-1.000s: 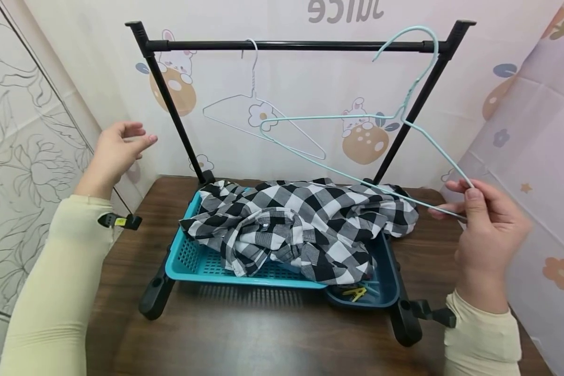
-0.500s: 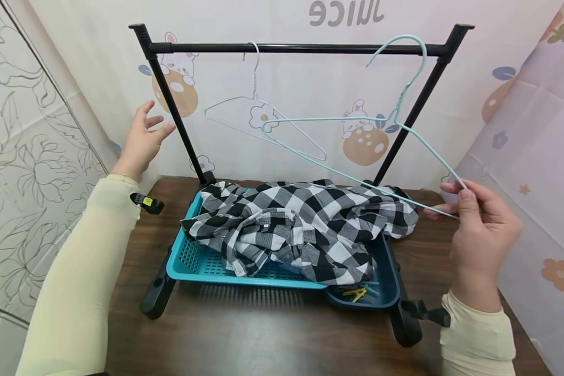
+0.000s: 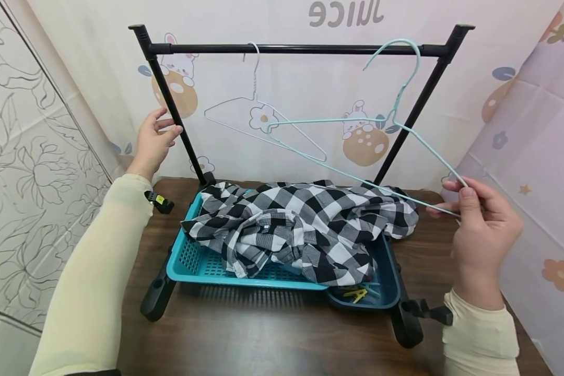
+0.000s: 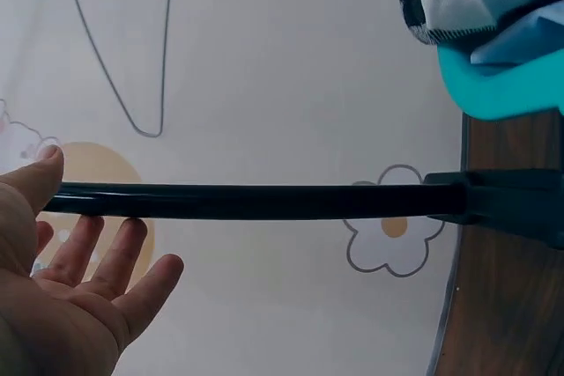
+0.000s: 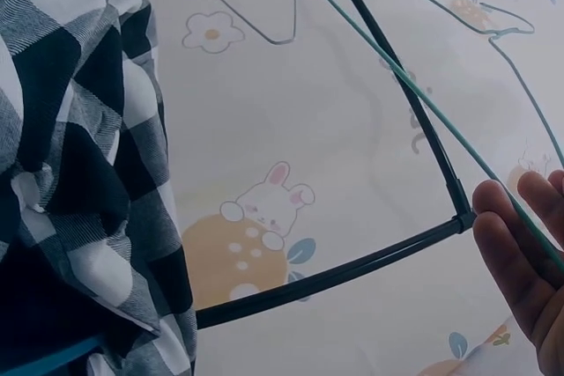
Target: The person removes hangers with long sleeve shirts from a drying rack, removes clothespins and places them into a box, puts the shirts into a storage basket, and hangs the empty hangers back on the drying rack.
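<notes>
My right hand point(image 3: 484, 230) pinches one corner of a mint-green wire hanger point(image 3: 338, 167), which is tilted. The hanger's hook overlaps the top bar in the head view; I cannot tell whether they touch. My left hand point(image 3: 152, 141) is at the left post of a black clothes rack point(image 3: 286, 49), the post lying between thumb and fingers in the left wrist view point(image 4: 256, 202). A pale wire hanger point(image 3: 254, 86) hangs from the bar. Below lies a crumpled black-and-white checked shirt point(image 3: 305, 214) over a turquoise basket point(image 3: 244, 281).
A dark blue tray point(image 3: 391, 287) at the basket's right holds yellow and blue clothes pegs point(image 3: 356, 295). The rack's black feet point(image 3: 156, 297) flank the basket on the wooden table point(image 3: 244, 334). Printed curtains point(image 3: 540, 172) rise behind and at the sides.
My left hand has moved right to the rack's left post. My right hand and the mint-green hanger have shifted slightly left, and the hook is a little lower.
</notes>
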Available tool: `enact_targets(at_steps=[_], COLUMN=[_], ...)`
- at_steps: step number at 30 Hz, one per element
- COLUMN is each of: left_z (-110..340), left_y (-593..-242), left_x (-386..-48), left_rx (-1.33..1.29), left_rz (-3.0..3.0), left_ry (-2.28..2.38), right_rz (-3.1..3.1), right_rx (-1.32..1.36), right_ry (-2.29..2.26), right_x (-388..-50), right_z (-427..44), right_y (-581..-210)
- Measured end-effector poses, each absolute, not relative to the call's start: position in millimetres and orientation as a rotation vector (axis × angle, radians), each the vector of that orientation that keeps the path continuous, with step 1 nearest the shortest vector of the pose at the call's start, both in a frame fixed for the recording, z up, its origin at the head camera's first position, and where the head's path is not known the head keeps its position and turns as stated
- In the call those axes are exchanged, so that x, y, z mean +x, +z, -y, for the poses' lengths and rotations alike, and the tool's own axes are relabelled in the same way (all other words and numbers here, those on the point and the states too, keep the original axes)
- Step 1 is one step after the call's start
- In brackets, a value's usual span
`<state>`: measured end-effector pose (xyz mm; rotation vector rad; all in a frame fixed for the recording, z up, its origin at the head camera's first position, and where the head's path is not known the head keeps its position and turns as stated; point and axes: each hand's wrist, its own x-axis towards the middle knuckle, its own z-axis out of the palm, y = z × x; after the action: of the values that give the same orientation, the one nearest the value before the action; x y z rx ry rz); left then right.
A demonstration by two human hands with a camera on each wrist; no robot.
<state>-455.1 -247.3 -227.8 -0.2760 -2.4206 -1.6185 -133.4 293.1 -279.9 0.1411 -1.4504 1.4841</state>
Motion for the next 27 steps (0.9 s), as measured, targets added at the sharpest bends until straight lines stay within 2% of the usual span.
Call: enact_targets(at_steps=[8, 15, 27], left_z=[236, 231, 232], left_y=[-232, -237, -245], left_x=[-468, -472, -477], left_rx=[-0.227, -0.177, -0.148], left_rz=[2.435, 2.457, 2.499], left_ry=[-1.552, -1.495, -1.454], right_rz=[1.480, 1.564, 1.681], right_rx=[0.145, -0.081, -0.170], right_ry=[1.432, 1.445, 1.295], right_x=[-138, -142, -147], right_z=[-301, -300, -298], right_y=[-274, -259, -229])
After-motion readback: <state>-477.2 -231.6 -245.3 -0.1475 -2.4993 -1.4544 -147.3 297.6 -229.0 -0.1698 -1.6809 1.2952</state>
